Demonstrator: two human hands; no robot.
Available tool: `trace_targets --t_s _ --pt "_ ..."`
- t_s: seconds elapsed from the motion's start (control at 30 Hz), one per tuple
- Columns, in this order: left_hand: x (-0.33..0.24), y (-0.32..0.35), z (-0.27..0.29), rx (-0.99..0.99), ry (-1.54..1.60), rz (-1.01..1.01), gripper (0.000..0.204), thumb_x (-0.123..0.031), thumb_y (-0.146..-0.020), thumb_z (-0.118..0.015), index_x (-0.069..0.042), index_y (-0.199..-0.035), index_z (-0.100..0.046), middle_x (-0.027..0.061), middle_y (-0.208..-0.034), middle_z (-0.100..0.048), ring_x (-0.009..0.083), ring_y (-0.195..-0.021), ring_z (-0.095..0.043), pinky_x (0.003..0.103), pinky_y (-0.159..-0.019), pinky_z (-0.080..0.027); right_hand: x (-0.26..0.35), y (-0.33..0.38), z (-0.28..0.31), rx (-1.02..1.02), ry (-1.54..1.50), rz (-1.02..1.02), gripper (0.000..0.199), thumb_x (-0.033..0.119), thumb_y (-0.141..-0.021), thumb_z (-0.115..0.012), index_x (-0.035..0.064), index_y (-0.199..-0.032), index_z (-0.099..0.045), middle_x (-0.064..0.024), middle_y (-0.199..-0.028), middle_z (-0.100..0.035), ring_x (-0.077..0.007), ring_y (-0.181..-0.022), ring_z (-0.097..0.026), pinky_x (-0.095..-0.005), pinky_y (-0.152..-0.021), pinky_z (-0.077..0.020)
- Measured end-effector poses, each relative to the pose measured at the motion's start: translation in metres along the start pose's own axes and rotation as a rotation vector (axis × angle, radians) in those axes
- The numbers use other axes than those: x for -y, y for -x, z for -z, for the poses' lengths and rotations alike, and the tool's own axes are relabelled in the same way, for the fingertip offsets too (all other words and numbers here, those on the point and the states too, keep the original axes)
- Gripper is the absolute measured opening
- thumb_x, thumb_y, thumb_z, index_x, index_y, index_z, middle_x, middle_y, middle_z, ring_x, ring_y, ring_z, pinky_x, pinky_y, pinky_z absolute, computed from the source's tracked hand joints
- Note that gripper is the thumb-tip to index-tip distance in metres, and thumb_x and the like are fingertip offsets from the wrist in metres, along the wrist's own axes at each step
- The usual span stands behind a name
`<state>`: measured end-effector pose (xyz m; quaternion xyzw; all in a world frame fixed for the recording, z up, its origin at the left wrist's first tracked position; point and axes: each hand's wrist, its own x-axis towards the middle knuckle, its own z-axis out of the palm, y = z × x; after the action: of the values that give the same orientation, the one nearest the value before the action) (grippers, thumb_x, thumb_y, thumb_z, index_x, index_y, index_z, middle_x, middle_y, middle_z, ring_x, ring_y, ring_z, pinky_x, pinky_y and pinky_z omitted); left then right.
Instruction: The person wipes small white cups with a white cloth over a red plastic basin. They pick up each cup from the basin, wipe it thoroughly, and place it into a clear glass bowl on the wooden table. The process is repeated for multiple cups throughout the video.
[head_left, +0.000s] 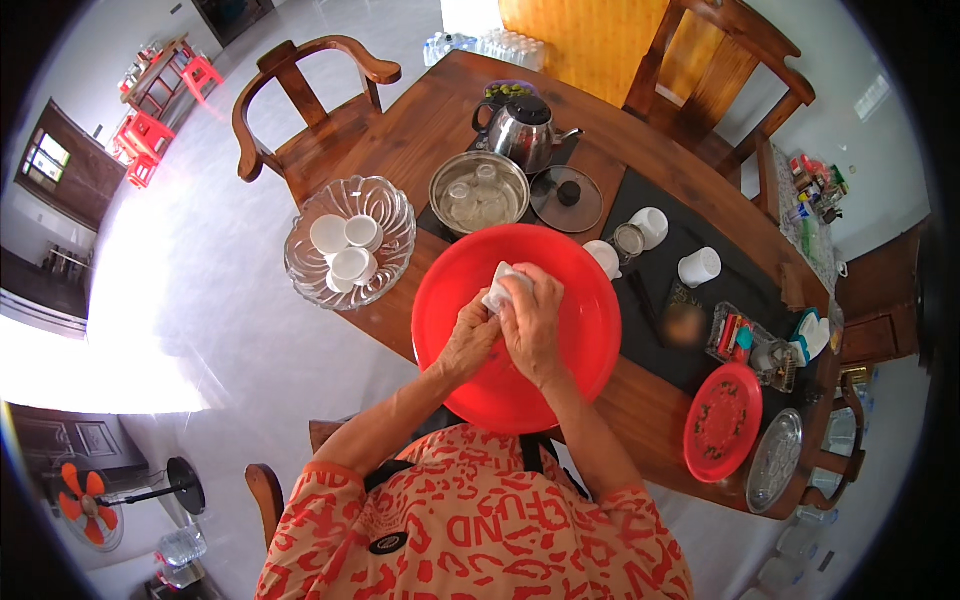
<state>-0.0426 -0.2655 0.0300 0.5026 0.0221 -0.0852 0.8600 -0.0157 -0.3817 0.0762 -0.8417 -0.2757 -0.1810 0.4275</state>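
Over a large red basin, both my hands are closed around a small white object. Fingers cover much of it, and I cannot tell whether it is a cup or a folded cloth. My left hand grips its lower side. My right hand wraps it from above and the right. To the left, a scalloped clear glass bowl holds several white cups. Beyond the basin stands a metal pot with clear glasses in it.
Behind the pot is a steel kettle; a glass lid lies beside it. White cups and a glass jar stand on the right. Farther right are a red tray and a clear dish near the wooden table's edge.
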Motion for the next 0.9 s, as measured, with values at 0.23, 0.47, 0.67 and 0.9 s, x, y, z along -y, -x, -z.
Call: trace_targets --t_s 0.23,0.47,0.67,0.9 --pt "-0.013 0.008 -0.009 0.039 0.019 0.052 0.032 -0.010 -0.093 -0.051 -0.004 -0.125 -0.046 0.0059 -0.117 -0.055 0.0161 -0.106 -0.055 0.034 -0.093 -0.047 -0.054 -0.030 0.007 0.241 -0.722 -0.653 0.021 0.015 -0.091 -0.048 0.0014 -0.104 -0.058 -0.0130 -0.108 -0.057 -0.0236 -0.094 -0.055 -0.0337 -0.079 -0.0446" --pt "-0.010 0.004 -0.001 0.035 0.161 0.055 0.035 -0.007 -0.093 -0.049 -0.005 -0.127 -0.044 0.0069 -0.118 -0.055 0.0166 -0.108 -0.055 0.035 -0.093 -0.047 -0.018 0.000 0.005 0.067 -0.264 -0.186 0.029 0.009 -0.086 -0.052 0.0031 -0.115 -0.054 -0.0149 -0.119 -0.052 -0.0307 -0.112 -0.049 -0.0393 -0.095 -0.0379" --pt "-0.017 0.009 -0.001 0.042 0.086 0.085 0.033 -0.007 -0.091 -0.051 -0.003 -0.124 -0.047 0.0020 -0.109 -0.058 0.0118 -0.102 -0.056 0.029 -0.086 -0.048 -0.004 0.006 -0.001 0.048 0.063 0.024 0.031 0.006 -0.077 -0.058 0.0051 -0.108 -0.058 -0.0132 -0.118 -0.053 -0.0327 -0.114 -0.046 -0.0423 -0.093 -0.0370" --pt "-0.018 0.010 0.002 0.093 0.180 0.107 0.037 -0.006 -0.091 -0.051 -0.004 -0.127 -0.046 0.0085 -0.122 -0.054 0.0200 -0.111 -0.054 0.040 -0.094 -0.047 -0.043 -0.018 0.000 0.061 -0.538 -0.436 0.020 0.008 -0.089 -0.045 0.0004 -0.103 -0.057 -0.0151 -0.096 -0.061 -0.0303 -0.093 -0.058 -0.0375 -0.083 -0.0451"
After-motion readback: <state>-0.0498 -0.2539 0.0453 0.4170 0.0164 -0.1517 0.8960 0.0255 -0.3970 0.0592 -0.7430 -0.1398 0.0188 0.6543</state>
